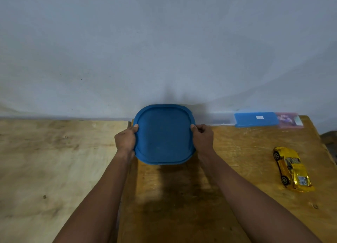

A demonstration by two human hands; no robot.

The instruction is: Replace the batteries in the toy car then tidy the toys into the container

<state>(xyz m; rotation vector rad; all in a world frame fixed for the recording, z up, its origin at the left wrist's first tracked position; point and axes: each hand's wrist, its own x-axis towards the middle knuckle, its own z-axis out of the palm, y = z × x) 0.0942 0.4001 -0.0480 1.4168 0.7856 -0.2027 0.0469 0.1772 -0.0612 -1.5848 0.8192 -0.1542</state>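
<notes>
**Lid on, car still out**

Both hands are on it: your left hand [125,139] and right hand [203,138] each clamp a side edge of the blue-lidded container [164,135], dead ahead at twelve o'clock. The yellow toy car [291,168] sits on the table [182,206] at four o'clock, well apart. Batteries swapped? Can't tell. By my read, the tidying is all ahead: lid off, car in.

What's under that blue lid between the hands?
Only a thin pale edge shows below the blue lid at its near side; the lid covers everything else. The left hand and right hand grip its sides. The yellow toy car lies apart.
</notes>
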